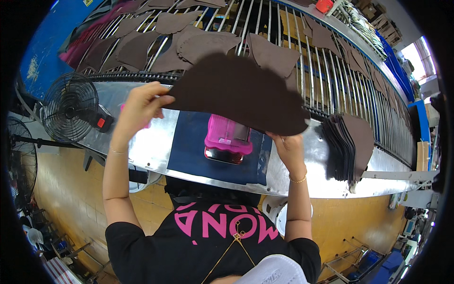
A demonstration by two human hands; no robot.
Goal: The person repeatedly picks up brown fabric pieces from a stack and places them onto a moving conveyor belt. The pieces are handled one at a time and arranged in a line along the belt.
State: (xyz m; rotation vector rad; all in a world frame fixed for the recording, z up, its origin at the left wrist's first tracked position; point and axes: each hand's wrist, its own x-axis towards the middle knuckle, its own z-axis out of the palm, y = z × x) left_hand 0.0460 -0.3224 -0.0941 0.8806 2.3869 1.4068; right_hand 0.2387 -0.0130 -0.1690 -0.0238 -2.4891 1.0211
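Observation:
A large dark brown cut panel (231, 94), flat with curved edges, is held up above the metal table between my two hands. My left hand (144, 106) pinches its left corner between thumb and fingers. At the lower right edge of the panel, my right hand (287, 146) grips it, with part of the fingers hidden. Below the panel, a pink plastic box (220, 130) sits on a dark blue mat (189, 151). A dark, shiny object with a red rim (223, 155) lies at the near side of the box.
Beyond the table runs a rack of metal rods (302, 71) bearing several brown panels (203, 45). A stack of similar panels (352, 142) stands on the table at right. A black wire fan (70, 111) is at left. A metal bar (397, 175) crosses the right end.

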